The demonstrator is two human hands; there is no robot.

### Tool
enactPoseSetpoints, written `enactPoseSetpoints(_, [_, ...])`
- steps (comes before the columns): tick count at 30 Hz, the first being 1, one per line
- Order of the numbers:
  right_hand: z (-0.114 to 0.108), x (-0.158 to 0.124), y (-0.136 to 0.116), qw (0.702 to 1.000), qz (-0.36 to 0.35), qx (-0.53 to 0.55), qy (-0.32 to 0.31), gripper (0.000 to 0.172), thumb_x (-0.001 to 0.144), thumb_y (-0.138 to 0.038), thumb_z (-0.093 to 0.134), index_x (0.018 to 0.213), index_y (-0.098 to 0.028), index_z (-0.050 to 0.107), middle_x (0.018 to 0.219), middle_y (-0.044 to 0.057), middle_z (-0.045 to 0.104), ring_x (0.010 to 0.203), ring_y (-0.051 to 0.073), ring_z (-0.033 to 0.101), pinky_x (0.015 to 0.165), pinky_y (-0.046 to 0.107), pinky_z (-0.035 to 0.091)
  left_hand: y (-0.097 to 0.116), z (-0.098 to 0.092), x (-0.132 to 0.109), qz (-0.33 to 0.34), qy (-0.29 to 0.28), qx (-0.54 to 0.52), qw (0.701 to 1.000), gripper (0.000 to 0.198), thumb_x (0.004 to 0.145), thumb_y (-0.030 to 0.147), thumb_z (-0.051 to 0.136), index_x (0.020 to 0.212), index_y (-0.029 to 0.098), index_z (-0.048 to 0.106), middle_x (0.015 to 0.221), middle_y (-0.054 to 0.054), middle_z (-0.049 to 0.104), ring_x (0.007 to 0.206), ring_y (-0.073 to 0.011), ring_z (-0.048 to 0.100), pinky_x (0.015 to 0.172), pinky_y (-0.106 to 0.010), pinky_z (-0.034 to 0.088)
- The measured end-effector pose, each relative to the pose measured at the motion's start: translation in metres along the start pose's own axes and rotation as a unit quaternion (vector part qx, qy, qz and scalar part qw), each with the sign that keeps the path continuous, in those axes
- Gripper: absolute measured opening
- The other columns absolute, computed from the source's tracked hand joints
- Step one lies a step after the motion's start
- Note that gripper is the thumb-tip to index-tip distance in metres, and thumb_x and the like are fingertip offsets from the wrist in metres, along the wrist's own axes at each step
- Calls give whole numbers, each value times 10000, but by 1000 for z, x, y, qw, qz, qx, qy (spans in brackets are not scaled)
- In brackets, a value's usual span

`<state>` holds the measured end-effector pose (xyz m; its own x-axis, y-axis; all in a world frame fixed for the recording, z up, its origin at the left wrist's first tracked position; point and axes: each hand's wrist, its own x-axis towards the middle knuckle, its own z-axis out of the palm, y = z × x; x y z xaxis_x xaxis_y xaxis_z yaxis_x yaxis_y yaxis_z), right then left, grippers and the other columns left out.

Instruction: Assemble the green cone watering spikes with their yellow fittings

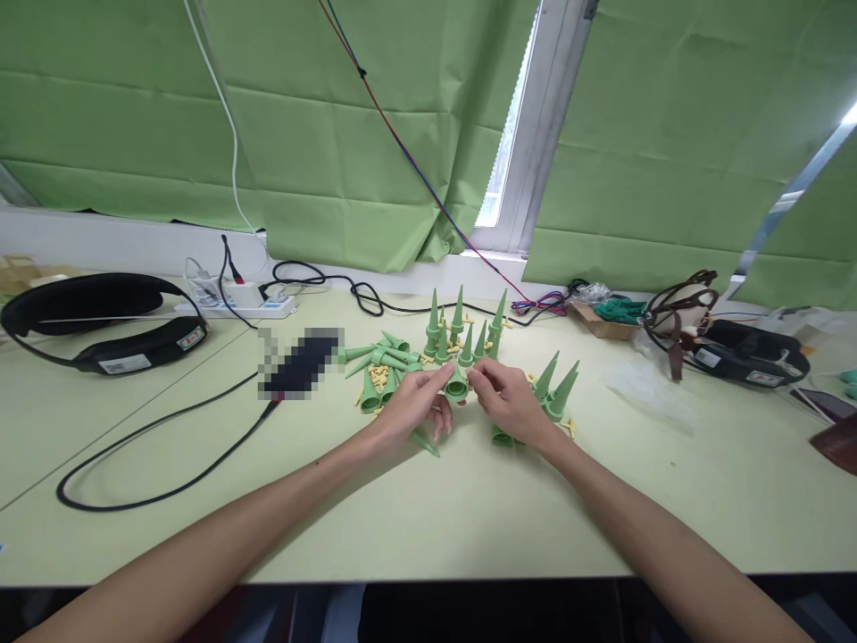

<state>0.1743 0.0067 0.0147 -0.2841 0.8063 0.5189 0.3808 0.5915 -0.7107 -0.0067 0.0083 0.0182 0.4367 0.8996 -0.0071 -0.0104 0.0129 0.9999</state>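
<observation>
A green plastic spike (456,389), its round open end toward me, is gripped between the thumb and fingers of my left hand (416,402). Beside that rim, my right hand (503,397) is closed in a pinch; whatever it holds is too small to make out. Behind both hands, several green spikes stand upright (433,335) with small yellow pieces among them. To the left lies a heap of green spikes (395,357) over yellow T-shaped pieces (380,379). One loose spike (426,444) lies below my left hand. More spikes (561,395) stand past my right hand.
A black cable (161,505) loops on the left toward a blurred dark device (301,364). Black headsets lie at the far left (140,344) and right (750,353). A power strip (268,308), a cardboard box (599,323) and clear plastic film (646,393) are also around.
</observation>
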Motion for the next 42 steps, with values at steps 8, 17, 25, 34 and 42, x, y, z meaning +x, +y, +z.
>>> enactPoseSetpoints(8, [2,0,4,1000,-7,-30,1,376,994,-383,409,665,-205,374,580,-45,381,540,106,336,545,255,286,4,0,-4,63,-7,59,996,362,872,521,603,892,160,597,508,32,537,397,-101,505,388,-206,398])
enactPoseSetpoints(17, [3,1,5,999,-19,-51,-5,390,992,-341,384,636,-198,312,550,-52,314,516,95,284,523,257,245,5,4,-8,120,15,116,986,335,853,431,638,1072,183,584,979,-48,642,471,-52,510,393,-200,362])
enactPoseSetpoints(25, [4,1,7,999,-17,-49,-4,389,989,-338,396,634,-195,329,544,-53,318,517,94,290,524,253,248,-3,1,-5,134,25,152,979,264,868,384,621,1050,203,559,606,62,468,408,-57,340,400,-214,245])
enactPoseSetpoints(34, [4,1,6,998,-17,-54,-14,393,990,-330,379,630,-197,296,542,-52,303,518,97,269,525,262,235,-3,3,-10,203,56,263,942,210,888,333,579,1033,186,541,521,93,364,446,-77,309,460,-220,262])
enactPoseSetpoints(42, [3,1,2,999,-4,-44,-4,363,990,-366,413,669,-196,408,581,-42,391,537,104,338,536,259,274,-1,5,-10,213,86,272,935,186,893,322,568,1007,176,554,512,102,314,451,-70,281,456,-210,238])
